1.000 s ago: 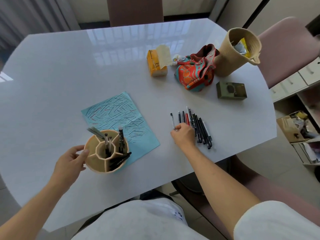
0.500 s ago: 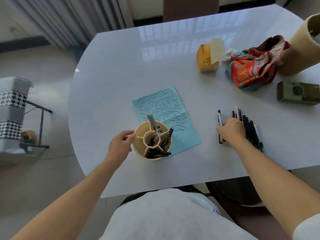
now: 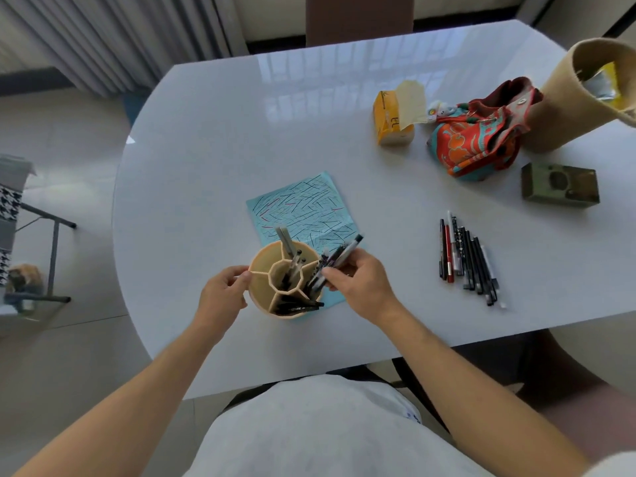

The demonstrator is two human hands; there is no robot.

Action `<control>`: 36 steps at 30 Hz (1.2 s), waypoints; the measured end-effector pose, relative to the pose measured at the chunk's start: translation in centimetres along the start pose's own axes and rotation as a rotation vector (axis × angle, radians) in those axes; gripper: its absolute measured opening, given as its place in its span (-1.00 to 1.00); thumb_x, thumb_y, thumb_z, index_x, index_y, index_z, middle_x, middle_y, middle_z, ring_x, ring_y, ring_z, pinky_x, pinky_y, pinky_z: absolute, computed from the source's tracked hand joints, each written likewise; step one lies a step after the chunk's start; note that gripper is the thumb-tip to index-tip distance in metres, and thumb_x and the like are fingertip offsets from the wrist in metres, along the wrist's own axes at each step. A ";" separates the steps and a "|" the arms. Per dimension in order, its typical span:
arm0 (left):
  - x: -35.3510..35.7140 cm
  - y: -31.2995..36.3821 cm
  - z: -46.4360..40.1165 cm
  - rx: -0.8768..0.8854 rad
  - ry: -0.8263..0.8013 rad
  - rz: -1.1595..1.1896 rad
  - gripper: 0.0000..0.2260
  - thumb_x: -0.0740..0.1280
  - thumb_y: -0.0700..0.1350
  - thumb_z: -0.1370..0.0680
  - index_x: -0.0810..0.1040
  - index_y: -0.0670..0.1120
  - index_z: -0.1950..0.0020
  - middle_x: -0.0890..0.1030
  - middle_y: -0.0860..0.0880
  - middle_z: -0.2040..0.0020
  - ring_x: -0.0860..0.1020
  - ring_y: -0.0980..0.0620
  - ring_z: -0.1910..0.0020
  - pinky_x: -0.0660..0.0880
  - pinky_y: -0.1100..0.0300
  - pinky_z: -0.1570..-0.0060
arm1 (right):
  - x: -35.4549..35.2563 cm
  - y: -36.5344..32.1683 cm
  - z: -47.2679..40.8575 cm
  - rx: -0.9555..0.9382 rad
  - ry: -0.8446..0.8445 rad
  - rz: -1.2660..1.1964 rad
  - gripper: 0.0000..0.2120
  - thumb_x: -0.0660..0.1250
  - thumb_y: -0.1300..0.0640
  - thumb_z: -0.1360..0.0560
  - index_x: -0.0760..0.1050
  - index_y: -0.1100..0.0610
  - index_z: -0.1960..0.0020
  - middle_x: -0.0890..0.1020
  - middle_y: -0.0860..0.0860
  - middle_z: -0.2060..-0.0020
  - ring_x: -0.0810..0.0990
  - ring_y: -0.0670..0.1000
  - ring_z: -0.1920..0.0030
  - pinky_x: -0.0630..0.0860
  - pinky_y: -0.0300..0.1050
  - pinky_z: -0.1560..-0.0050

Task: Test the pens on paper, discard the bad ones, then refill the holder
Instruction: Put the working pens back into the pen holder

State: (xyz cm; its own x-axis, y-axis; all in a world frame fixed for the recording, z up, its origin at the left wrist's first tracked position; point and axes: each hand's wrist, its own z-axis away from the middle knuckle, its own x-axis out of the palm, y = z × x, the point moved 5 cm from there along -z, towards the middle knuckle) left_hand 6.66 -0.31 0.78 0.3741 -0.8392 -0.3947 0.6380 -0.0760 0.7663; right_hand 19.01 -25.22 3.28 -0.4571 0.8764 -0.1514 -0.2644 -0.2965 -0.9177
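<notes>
A round tan pen holder [image 3: 263,266] with honeycomb compartments stands near the table's front edge, several pens standing in it. My left hand [image 3: 222,296] grips its left wall. My right hand [image 3: 361,287] holds a pen [image 3: 339,259] slanted over the holder's right compartment, its lower tip among the pens there. Behind the holder lies a light blue paper [image 3: 306,204] covered with scribbled test lines. A row of several dark and red pens [image 3: 468,259] lies on the table to the right.
On the white table [image 3: 213,149] at the back right sit a yellow tissue pack [image 3: 390,118], a colourful fabric pouch [image 3: 478,139], a woven tan basket [image 3: 578,98] and a small olive box [image 3: 559,185]. A chair stands at the far side.
My right hand left the row of pens with one pen and brought it leftward to the holder. The camera view swung to the left. My left hand stays on the holder.
</notes>
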 end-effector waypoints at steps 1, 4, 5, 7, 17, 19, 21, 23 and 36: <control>-0.1 -0.1 0.0 0.001 0.001 -0.001 -0.86 0.30 -0.01 -0.62 0.66 0.17 0.00 0.69 0.03 0.15 0.56 0.03 0.28 0.62 0.07 0.19 | 0.3 0.1 0.1 -0.009 0.013 0.077 -0.85 0.53 0.15 -0.45 0.64 0.13 0.01 0.73 0.06 0.20 0.73 0.06 0.18 0.68 0.03 0.05; -0.5 -0.5 -0.2 0.009 -0.001 0.001 -0.85 0.32 0.01 -0.60 0.67 0.22 0.05 0.70 0.06 0.18 0.56 0.04 0.33 0.62 0.04 0.19 | 0.8 0.0 0.5 -0.069 -0.009 0.282 -0.80 0.54 0.10 -0.43 0.62 0.10 -0.01 0.70 -0.02 0.16 0.66 -0.09 0.18 0.58 -0.24 0.10; -0.4 -0.7 -0.2 0.010 0.000 0.004 -0.85 0.33 0.01 -0.59 0.66 0.24 0.05 0.70 0.08 0.18 0.56 0.04 0.33 0.62 0.04 0.18 | 0.8 0.0 0.6 -0.078 -0.043 0.330 -0.73 0.54 0.07 -0.43 0.61 0.09 -0.09 0.68 -0.04 0.12 0.64 -0.10 0.15 0.57 -0.26 0.09; -0.4 -1.2 -0.4 0.008 0.004 0.013 -0.88 0.34 0.02 -0.58 0.67 0.22 0.04 0.69 0.10 0.19 0.57 0.01 0.31 0.64 -0.01 0.14 | 0.0 0.3 0.7 -0.058 -0.072 0.359 -0.56 0.54 -0.01 -0.43 0.56 0.06 -0.26 0.65 -0.06 0.04 0.63 -0.10 0.11 0.60 -0.25 0.03; 0.1 -2.9 1.5 -0.017 -0.064 0.002 -0.86 0.32 -0.04 -0.60 0.58 0.15 -0.13 0.69 0.01 0.19 0.61 -0.09 0.23 0.63 -0.09 0.08 | -17.8 5.6 -0.7 0.208 0.544 0.553 -0.83 0.34 0.16 -0.55 0.65 0.16 -0.07 0.70 0.05 0.04 0.64 0.06 0.02 0.47 -0.17 0.06; 0.2 -3.0 1.7 -0.022 -0.099 -0.004 -0.79 0.35 -0.12 -0.59 0.55 0.15 -0.16 0.69 -0.04 0.21 0.62 -0.08 0.23 0.62 -0.06 0.11 | -19.7 6.5 -1.2 0.241 0.558 0.626 -0.84 0.33 0.17 -0.55 0.65 0.17 -0.06 0.70 0.08 0.03 0.64 0.10 -0.01 0.54 -0.09 0.01; 0.4 -3.0 1.8 -0.022 -0.129 -0.012 -0.70 0.35 -0.20 -0.56 0.52 0.15 -0.21 0.68 -0.07 0.24 0.61 -0.08 0.23 0.60 -0.04 0.14 | -20.5 7.0 -1.9 0.250 0.534 0.704 -0.86 0.35 0.15 -0.54 0.64 0.18 -0.01 0.70 0.09 0.05 0.64 0.13 0.00 0.58 0.00 -0.04; 0.5 -2.7 1.8 -0.022 -0.140 -0.010 -0.70 0.33 -0.21 -0.57 0.51 0.14 -0.21 0.67 -0.07 0.26 0.59 -0.09 0.23 0.59 -0.03 0.15 | -20.5 7.2 -2.7 0.255 0.505 0.787 -0.87 0.36 0.12 -0.54 0.62 0.17 0.05 0.69 0.09 0.08 0.64 0.14 0.03 0.58 -0.01 0.02; 1.2 -2.6 0.8 -0.077 -0.046 0.038 -0.81 0.31 -0.16 -0.62 0.58 0.03 -0.20 0.64 -0.08 0.29 0.60 -0.07 0.25 0.61 -0.05 0.14 | -16.4 5.8 -5.4 0.209 0.303 1.321 -0.76 0.29 0.08 -0.52 0.61 0.15 -0.11 0.68 0.12 -0.04 0.70 0.19 -0.02 0.56 -0.05 0.06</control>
State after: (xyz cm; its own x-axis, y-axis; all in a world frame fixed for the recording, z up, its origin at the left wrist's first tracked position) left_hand 4.93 -1.52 -1.23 0.3690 -0.8645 -0.3413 0.6742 -0.0037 0.7385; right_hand 29.60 -39.26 -1.57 -0.2721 -0.0605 -0.9603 0.0844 -0.9957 0.0389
